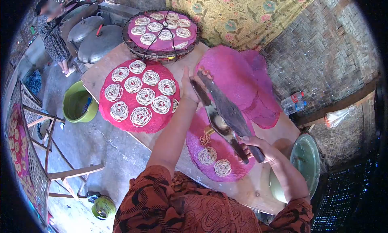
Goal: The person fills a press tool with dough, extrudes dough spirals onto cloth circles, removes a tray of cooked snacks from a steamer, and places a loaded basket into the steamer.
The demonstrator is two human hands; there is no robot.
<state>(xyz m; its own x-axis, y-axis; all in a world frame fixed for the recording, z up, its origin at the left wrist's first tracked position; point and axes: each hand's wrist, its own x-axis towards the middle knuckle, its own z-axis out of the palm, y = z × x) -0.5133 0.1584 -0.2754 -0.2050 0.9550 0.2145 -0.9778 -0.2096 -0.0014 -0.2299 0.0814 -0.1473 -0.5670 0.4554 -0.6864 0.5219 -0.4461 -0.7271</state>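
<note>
woven bamboo walls (323, 63) enclose a room with a smooth grey concrete floor (117, 160), where a yellow floral cloth (242, 14) hangs behind a light wooden table (262, 190). a wooden rack (74, 173) stands at left; bright light falls across the floor, and small specks of daylight pierce the dark weave at lower right.

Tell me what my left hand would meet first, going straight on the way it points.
Past the wooden press it holds, your left hand would probably meet the hanging floral cloth first, if it clears the pink sheet; its height above that is unclear.
</note>
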